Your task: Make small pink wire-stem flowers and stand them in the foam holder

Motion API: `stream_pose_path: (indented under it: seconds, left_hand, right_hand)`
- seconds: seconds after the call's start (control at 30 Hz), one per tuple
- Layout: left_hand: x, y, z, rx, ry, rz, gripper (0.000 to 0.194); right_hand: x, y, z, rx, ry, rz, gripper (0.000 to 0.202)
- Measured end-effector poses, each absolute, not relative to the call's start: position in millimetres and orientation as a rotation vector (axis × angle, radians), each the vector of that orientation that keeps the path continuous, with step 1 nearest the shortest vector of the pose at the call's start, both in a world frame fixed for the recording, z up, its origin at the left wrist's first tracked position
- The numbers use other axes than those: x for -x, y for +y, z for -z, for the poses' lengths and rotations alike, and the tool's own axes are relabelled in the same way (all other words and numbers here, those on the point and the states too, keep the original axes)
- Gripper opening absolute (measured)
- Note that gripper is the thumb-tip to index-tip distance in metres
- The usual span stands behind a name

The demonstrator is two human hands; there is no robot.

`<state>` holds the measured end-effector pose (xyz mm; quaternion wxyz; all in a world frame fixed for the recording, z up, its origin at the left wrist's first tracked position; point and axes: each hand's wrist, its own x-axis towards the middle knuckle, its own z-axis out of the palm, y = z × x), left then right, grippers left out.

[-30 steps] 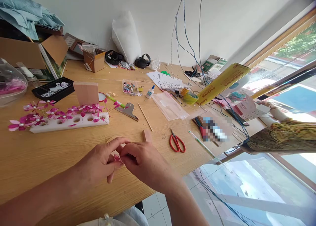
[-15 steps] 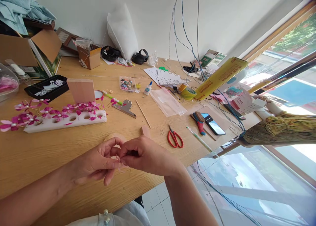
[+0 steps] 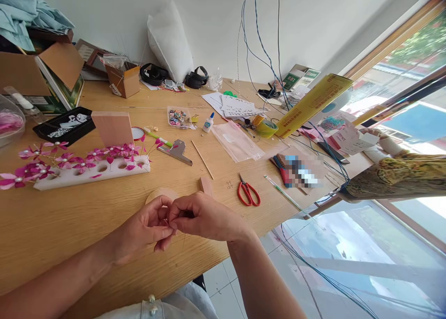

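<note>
Over the near part of the wooden table, my left hand (image 3: 146,228) and my right hand (image 3: 200,219) meet fingertip to fingertip. Both pinch a tiny pinkish piece (image 3: 166,222), mostly hidden by the fingers; its kind cannot be made out. A thin thread or wire (image 3: 184,239) hangs below the fingertips. Just behind the hands lie a round tan disc (image 3: 158,194) and a small wooden block (image 3: 205,185). Red-handled scissors (image 3: 248,192) rest right of my right hand, near some tiny metal bits (image 3: 229,185).
Magenta flowers (image 3: 85,163) stand in a white holed rack (image 3: 114,174) at left. Behind are a metal clip (image 3: 176,152), a thin wooden stick (image 3: 202,159), a glue bottle (image 3: 208,122), a bead box (image 3: 179,118) and a plastic bag (image 3: 237,142). Another person's sleeve (image 3: 400,175) is at right.
My left hand's lower fingers have curled in closer beneath the small piece. Both hands stay together in nearly the same place; the view has shifted slightly.
</note>
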<state>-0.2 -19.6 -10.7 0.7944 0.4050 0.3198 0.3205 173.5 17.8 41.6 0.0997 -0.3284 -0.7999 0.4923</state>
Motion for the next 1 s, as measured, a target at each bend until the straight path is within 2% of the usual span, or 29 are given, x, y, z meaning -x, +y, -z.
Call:
stream_pose_path:
  seconds: [0.13, 0.4, 0.67, 0.87, 1.0]
  left_hand:
    - [3, -16, 6, -0.998, 0.731, -0.671, 0.008]
    - [7, -9, -14, -1.053, 0.801, -0.568, 0.011]
    - [7, -14, -1, -1.047, 0.849, -0.649, 0.015]
    - [1, -15, 1, -1.031, 0.898, -0.758, 0.007]
    - [3, -17, 1, -0.988, 0.922, -0.802, 0.016]
  right_hand:
    - [-173, 18, -43, 0.982, -2.39, -1.399, 0.01]
    - [-173, 17, -48, 1.046, -2.457, -1.242, 0.012]
    - [-169, 12, -48, 1.14, -2.441, -1.064, 0.012]
    - [-169, 13, -48, 1.197, -2.406, -1.131, 0.011]
    - [-169, 13, -49, 1.222, -2.357, -1.202, 0.01]
